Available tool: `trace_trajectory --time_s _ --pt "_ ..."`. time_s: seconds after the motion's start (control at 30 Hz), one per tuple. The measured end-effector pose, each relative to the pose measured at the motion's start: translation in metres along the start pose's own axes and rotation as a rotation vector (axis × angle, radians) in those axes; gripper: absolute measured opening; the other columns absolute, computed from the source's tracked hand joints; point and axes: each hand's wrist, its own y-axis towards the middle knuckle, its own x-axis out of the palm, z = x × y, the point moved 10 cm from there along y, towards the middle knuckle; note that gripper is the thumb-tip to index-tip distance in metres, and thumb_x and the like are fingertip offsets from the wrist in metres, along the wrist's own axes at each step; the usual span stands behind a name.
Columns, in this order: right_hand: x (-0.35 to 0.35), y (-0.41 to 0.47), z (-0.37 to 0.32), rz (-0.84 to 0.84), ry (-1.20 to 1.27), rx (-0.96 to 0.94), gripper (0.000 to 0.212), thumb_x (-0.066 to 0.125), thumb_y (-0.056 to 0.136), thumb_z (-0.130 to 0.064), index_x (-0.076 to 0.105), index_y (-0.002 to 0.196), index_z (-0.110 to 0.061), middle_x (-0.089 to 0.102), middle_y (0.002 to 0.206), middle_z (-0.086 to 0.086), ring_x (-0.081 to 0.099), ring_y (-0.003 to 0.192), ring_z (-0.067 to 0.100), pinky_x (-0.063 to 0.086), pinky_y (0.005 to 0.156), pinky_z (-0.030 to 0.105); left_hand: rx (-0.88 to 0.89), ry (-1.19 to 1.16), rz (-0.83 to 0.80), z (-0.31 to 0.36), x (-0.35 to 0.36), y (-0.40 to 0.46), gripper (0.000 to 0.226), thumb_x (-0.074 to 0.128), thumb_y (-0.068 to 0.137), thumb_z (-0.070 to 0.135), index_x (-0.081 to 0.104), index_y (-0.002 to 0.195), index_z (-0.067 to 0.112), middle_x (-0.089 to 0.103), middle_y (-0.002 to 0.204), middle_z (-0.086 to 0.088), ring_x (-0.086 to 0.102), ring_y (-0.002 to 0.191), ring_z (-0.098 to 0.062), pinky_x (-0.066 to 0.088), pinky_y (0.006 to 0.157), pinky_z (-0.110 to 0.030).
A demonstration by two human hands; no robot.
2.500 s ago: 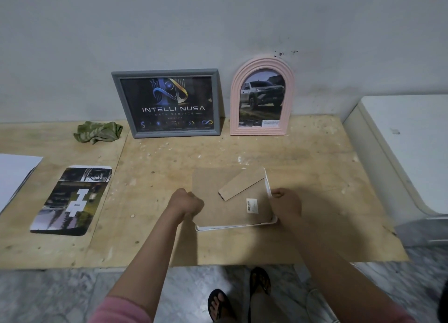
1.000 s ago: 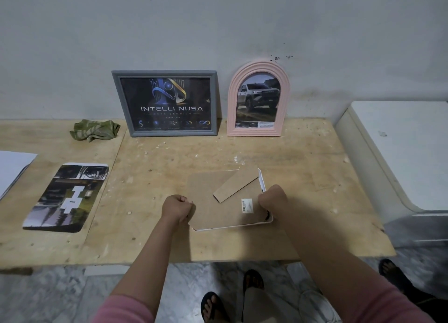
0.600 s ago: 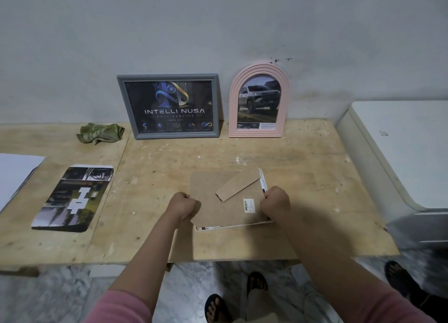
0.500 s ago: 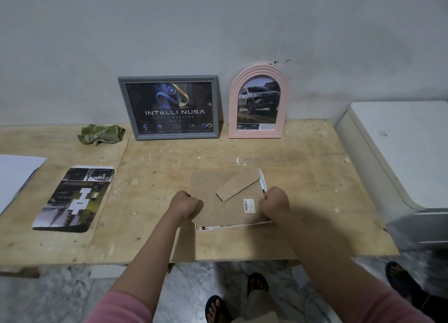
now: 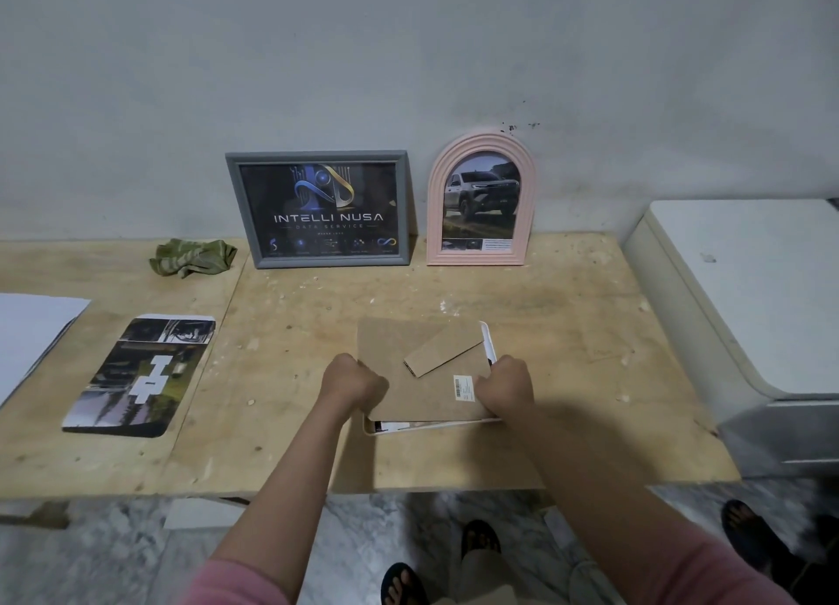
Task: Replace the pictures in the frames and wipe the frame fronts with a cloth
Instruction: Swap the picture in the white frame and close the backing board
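Grip: the left hand (image 5: pixel 352 380) and the right hand (image 5: pixel 504 389) are both curled tight on the side edges of the backing board (image 5: pixel 417 391), left edge and right edge.
Where it is: the board lies on a white frame (image 5: pixel 486 339) that is face down on the table (image 5: pixel 567 332), near the front edge.
Fit: the board looks a little askew in the frame, with a strip of picture showing at the near edge, though I can't be sure from here.
Feel: thin, stiff and light; the fold-out stand (image 5: pixel 442 348) is flimsy.
Hold: by the edges, not the stand.
Care: the frame front is probably breakable.
Cloth: the green cloth (image 5: pixel 193 256) sits well apart by the wall.
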Motion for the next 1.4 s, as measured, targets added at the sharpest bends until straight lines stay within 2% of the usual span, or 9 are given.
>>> trace_trajectory --time_s 0.17,0.33,0.4,0.5,0.67,0.93,1.13,1.27,1.4 --pt "-0.003 0.001 0.004 -0.035 0.063 0.028 0.032 0.057 0.074 -0.017 0.033 0.055 -0.013 0.039 0.062 0.006 0.041 0.053 0.020 0.026 0.041 0.023 -0.052 -0.200 -0.082 -0.011 0.004 0.010 0.011 0.044 0.094 0.013 0.040 0.099 0.004 0.043 0.081 -0.007 0.048 0.078 -0.024 0.039 0.059 -0.029" --pt "-0.004 -0.002 0.003 0.002 0.133 -0.006 0.026 0.053 0.073 -0.015 0.035 0.055 -0.016 0.041 0.062 0.005 0.042 0.059 0.026 0.027 0.043 0.024 -0.117 -0.280 -0.133 -0.025 0.013 0.016 0.027 0.045 0.086 0.015 0.047 0.107 -0.002 0.051 0.094 -0.016 0.051 0.075 -0.026 0.039 0.057 -0.029" --pt "-0.001 -0.006 0.004 0.008 0.180 0.001 0.023 0.051 0.074 -0.014 0.043 0.053 -0.015 0.046 0.059 0.006 0.046 0.061 0.028 0.038 0.050 0.025 -0.130 -0.298 -0.102 -0.028 0.011 0.018 0.030 0.045 0.082 0.012 0.050 0.107 -0.005 0.051 0.096 -0.018 0.052 0.076 -0.027 0.040 0.058 -0.029" --pt "0.002 -0.009 0.004 0.019 0.276 0.038 0.016 0.054 0.076 -0.017 0.060 0.063 -0.011 0.065 0.078 0.007 0.062 0.079 0.029 0.048 0.068 0.028 -0.143 -0.332 -0.068 -0.031 0.010 0.018 0.021 0.047 0.083 0.009 0.051 0.100 -0.004 0.053 0.090 -0.017 0.055 0.082 -0.031 0.043 0.061 -0.033" --pt "-0.002 -0.016 0.007 0.052 0.369 0.112 0.014 0.052 0.075 -0.021 0.050 0.064 -0.012 0.051 0.066 0.005 0.051 0.065 0.028 0.040 0.057 0.027 -0.147 -0.409 0.051 -0.038 0.001 0.017 0.006 0.045 0.084 0.001 0.052 0.083 0.000 0.050 0.078 -0.014 0.046 0.064 -0.024 0.038 0.047 -0.021" --pt "-0.029 -0.018 0.001 0.150 0.582 0.097 0.013 0.054 0.083 -0.022 0.061 0.094 -0.021 0.067 0.089 0.001 0.064 0.089 0.028 0.052 0.084 0.038 -0.078 -0.552 0.048 -0.022 -0.002 0.011 0.028 0.046 0.085 0.001 0.038 0.064 0.018 0.036 0.066 -0.005 0.032 0.064 -0.019 0.026 0.054 -0.025" --pt "-0.088 -0.028 0.028 0.321 0.614 0.092 0.026 0.053 0.090 -0.014 0.059 0.116 -0.015 0.063 0.107 0.007 0.061 0.100 0.028 0.047 0.083 0.031 0.047 -0.523 -0.048 0.024 0.024 -0.001 0.034 0.057 0.083 -0.001 0.042 0.056 0.015 0.042 0.060 -0.007 0.045 0.040 -0.018 0.039 0.047 -0.025" --pt "-0.122 -0.026 0.077 0.371 0.636 0.141 0.029 0.052 0.093 -0.012 0.056 0.122 -0.008 0.060 0.117 0.009 0.059 0.105 0.028 0.039 0.073 0.022 0.102 -0.386 -0.114 0.058 0.065 -0.013 0.031 0.060 0.080 -0.004 0.049 0.055 0.011 0.052 0.056 -0.009 0.052 0.051 -0.020 0.052 0.053 -0.028" --pt "-0.145 -0.019 0.119 0.416 0.605 0.176 0.032 0.053 0.092 -0.010 0.057 0.123 -0.004 0.058 0.126 0.014 0.057 0.112 0.030 0.047 0.087 0.028 0.158 -0.226 -0.143 0.083 0.106 -0.021 0.034 0.060 0.070 -0.001 0.045 0.045 0.017 0.048 0.051 -0.006 0.054 0.057 -0.024 0.055 0.064 -0.042"
